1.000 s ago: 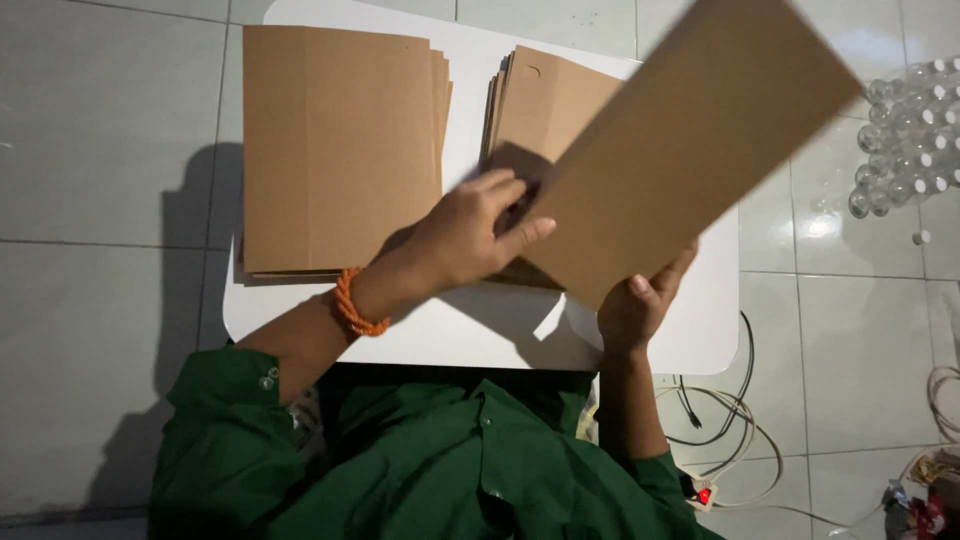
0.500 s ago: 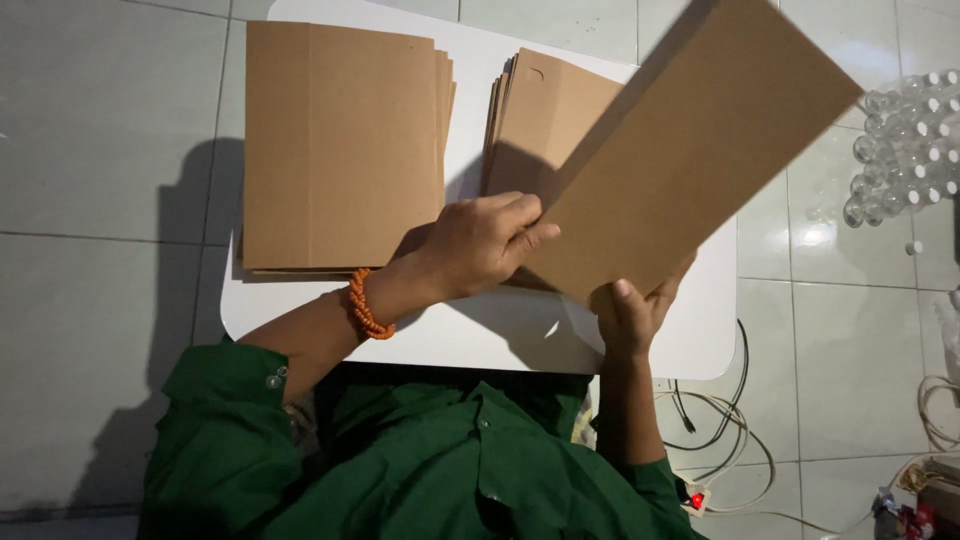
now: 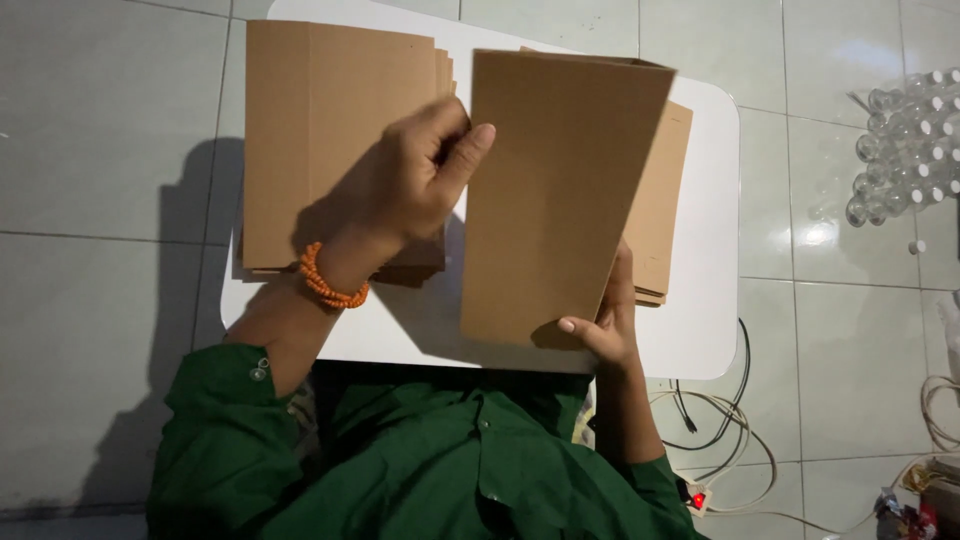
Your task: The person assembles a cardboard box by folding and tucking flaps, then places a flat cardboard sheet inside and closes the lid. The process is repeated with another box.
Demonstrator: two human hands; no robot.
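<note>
Flat brown cardboard box blank point(image 3: 560, 190) is up off the white table point(image 3: 700, 330), held upright, a tall rectangle. Behind it, a stack of folded brown blanks point(image 3: 662, 210) peeks out right. Another brown stack point(image 3: 320, 120) lies flat on the table's left side.

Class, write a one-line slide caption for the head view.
Both hands, left and right, hold a flat cardboard sheet above a white table with cardboard stacks.

It looked like a home packing spot: a low white surface point(image 3: 700, 330) on glossy floor tiles point(image 3: 100, 120), flat cardboard stacks point(image 3: 330, 110), clear bottles point(image 3: 905, 140) at two o'clock, cables point(image 3: 730, 450) at five.
</note>
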